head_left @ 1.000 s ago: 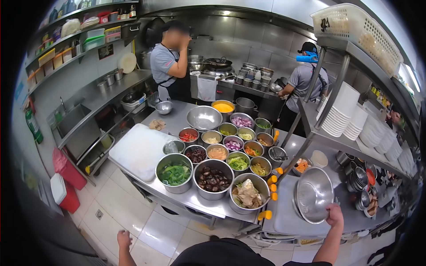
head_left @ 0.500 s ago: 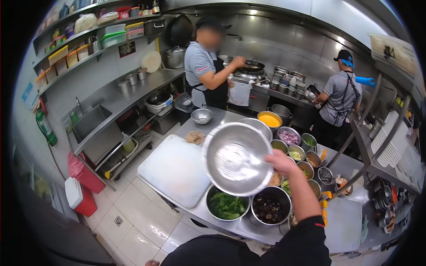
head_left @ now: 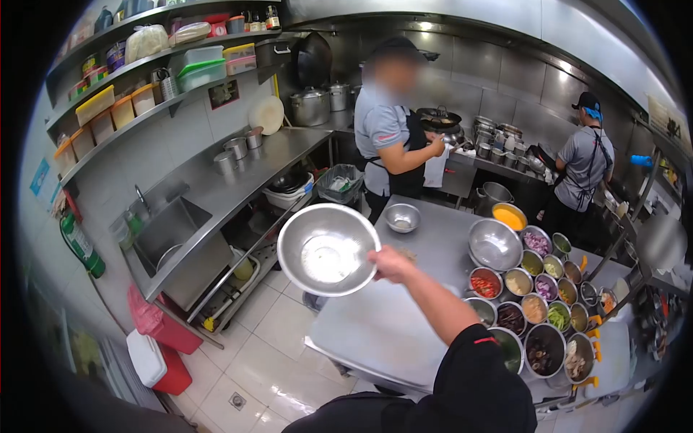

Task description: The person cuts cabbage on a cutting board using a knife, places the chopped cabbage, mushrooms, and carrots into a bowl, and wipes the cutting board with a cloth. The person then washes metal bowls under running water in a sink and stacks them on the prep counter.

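My right hand (head_left: 393,264) is closed on the rim of a large steel mixing bowl (head_left: 326,249). The bowl is tilted so its bare inside faces me, held in the air past the left edge of the steel table (head_left: 447,216). Below my forearm lies a white cutting board (head_left: 390,325). Behind the hand stands a smaller steel bowl (head_left: 402,219), and a brown cloth (head_left: 406,255) shows partly beside the hand. Another large steel bowl (head_left: 495,244) sits farther right. My left hand is out of view.
Several ingredient pots crowd the table's right, among them chopped red peppers (head_left: 486,283) and dark mushrooms (head_left: 543,352). One co-worker (head_left: 393,130) stands across the table, another (head_left: 581,162) at the stove. A sink counter (head_left: 271,155), red cooler (head_left: 167,364) and tiled floor (head_left: 278,343) are left.
My right hand has carried the mixing bowl left, from over the table to beyond its edge. My view has turned left. The near co-worker's hand has come down from the wok.
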`<state>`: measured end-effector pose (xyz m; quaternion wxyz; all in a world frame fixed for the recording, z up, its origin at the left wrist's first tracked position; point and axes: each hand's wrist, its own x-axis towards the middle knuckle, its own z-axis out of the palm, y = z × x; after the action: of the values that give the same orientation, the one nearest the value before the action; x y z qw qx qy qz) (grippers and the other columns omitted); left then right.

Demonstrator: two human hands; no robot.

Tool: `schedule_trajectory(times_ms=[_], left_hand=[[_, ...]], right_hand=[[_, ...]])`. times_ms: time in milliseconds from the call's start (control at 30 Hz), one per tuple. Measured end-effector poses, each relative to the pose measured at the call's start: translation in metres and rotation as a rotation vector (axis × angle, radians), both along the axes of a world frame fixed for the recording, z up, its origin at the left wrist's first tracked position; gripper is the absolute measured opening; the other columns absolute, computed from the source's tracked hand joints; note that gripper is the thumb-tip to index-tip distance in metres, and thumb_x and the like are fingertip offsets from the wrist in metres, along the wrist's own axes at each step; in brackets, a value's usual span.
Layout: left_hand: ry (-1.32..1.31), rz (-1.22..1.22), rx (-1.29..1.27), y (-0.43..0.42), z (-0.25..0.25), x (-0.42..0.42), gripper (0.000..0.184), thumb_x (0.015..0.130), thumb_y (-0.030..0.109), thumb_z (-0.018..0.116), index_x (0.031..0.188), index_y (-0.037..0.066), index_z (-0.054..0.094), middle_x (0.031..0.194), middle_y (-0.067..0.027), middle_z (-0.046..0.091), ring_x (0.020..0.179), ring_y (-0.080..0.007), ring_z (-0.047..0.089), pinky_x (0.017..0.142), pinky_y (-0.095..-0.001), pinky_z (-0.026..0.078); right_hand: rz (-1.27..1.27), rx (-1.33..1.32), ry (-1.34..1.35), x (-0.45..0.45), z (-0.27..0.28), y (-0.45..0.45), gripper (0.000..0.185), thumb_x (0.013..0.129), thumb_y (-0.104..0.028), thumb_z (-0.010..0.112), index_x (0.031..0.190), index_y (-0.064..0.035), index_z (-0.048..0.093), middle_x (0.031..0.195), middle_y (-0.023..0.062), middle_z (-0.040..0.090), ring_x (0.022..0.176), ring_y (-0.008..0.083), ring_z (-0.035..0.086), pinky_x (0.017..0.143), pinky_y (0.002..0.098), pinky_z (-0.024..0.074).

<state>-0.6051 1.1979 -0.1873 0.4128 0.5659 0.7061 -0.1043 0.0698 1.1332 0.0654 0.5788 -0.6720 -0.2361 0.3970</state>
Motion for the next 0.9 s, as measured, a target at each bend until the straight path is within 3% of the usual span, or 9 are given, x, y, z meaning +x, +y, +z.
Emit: schedule_trajectory(times_ms=[67,133,200,267,300,533,600,700,900], left_hand=[[0.060,-0.081,0.061,0.055,-0.022,-0.036,0.038,0.083,0.036,0.063,0.105,0.005,0.068,0.098,-0.0213,0.069,0.092,-0.0385,0.065,0.082,-0.0483,0.052],[0.227,-0.637,0.358,0.112,-0.051,-0.070,0.037,0.083,0.035,0.063,0.104,0.005,0.069,0.098,-0.0214,0.069,0.092,-0.0393,0.065,0.082,-0.0489,0.052],[0.140,-1.025,0.552,0.183,-0.067,-0.059,0.036,0.082,0.032,0.063,0.101,0.001,0.067,0.095,-0.0229,0.068,0.086,-0.0373,0.066,0.077,-0.0493,0.053],[-0.196,-0.224,0.539,0.240,-0.044,0.016,0.040,0.086,0.028,0.062,0.112,-0.002,0.064,0.092,-0.0197,0.069,0.075,-0.0256,0.068,0.060,-0.0384,0.053],[-0.416,-0.058,0.292,0.244,0.041,0.081,0.052,0.086,0.031,0.065,0.123,-0.006,0.057,0.099,-0.0204,0.069,0.082,-0.0276,0.069,0.073,-0.0376,0.054],[-0.512,-0.566,0.409,0.375,0.068,0.229,0.047,0.090,0.036,0.061,0.120,0.001,0.061,0.103,-0.0183,0.070,0.094,-0.0330,0.067,0.083,-0.0405,0.053],[-0.399,-0.667,0.425,0.413,0.082,0.239,0.041,0.089,0.036,0.061,0.113,0.002,0.066,0.103,-0.0196,0.069,0.094,-0.0351,0.066,0.084,-0.0416,0.052],[-0.471,-0.499,0.643,0.486,0.117,0.226,0.038,0.088,0.034,0.063,0.108,0.003,0.068,0.104,-0.0211,0.067,0.097,-0.0378,0.064,0.085,-0.0436,0.051],[-0.209,-0.256,0.906,0.663,0.176,0.194,0.046,0.089,0.029,0.062,0.122,-0.002,0.060,0.130,-0.0236,0.055,0.119,-0.0381,0.054,0.100,-0.0421,0.045]], right_hand=[[-0.094,0.057,0.004,0.028,0.004,0.008,0.030,0.090,-0.016,0.054,0.116,-0.0006,0.057,0.085,0.0107,0.063,0.067,0.0201,0.060,0.057,0.0365,0.0524],[-0.275,0.043,-0.056,0.042,0.032,0.001,0.029,0.089,-0.010,0.054,0.115,0.0018,0.058,0.105,0.0144,0.065,0.090,0.0293,0.068,0.078,0.0478,0.0589],[-0.357,0.046,-0.127,0.078,0.038,-0.004,0.028,0.088,-0.012,0.055,0.111,0.0024,0.059,0.103,0.0143,0.065,0.089,0.0271,0.068,0.074,0.0429,0.0591],[-0.447,0.176,-0.079,0.064,0.069,-0.001,0.023,0.086,-0.009,0.054,0.104,0.0035,0.061,0.090,0.0133,0.066,0.074,0.0228,0.067,0.060,0.0393,0.0576],[-0.446,0.169,-0.098,0.059,0.078,0.002,0.021,0.086,-0.008,0.053,0.101,0.0033,0.061,0.087,0.0123,0.065,0.071,0.0223,0.067,0.058,0.0385,0.0569],[-0.475,-0.036,-0.155,0.072,0.021,0.119,0.027,0.084,-0.006,0.050,0.105,0.0088,0.057,0.090,0.0169,0.065,0.074,0.0271,0.066,0.054,0.0381,0.0533],[-0.385,0.080,0.068,0.063,-0.001,0.191,0.015,0.082,-0.007,0.050,0.091,0.0016,0.058,0.071,0.0083,0.060,0.050,0.0222,0.059,0.041,0.0350,0.0472],[-0.109,0.051,0.163,0.057,-0.037,0.301,0.024,0.084,-0.007,0.051,0.101,0.0072,0.060,0.092,0.0169,0.065,0.071,0.0271,0.066,0.051,0.0388,0.0504],[0.109,0.060,0.268,-0.027,-0.072,0.529,0.022,0.086,-0.010,0.052,0.100,0.0054,0.060,0.091,0.0151,0.064,0.070,0.0256,0.060,0.057,0.0388,0.0467]])
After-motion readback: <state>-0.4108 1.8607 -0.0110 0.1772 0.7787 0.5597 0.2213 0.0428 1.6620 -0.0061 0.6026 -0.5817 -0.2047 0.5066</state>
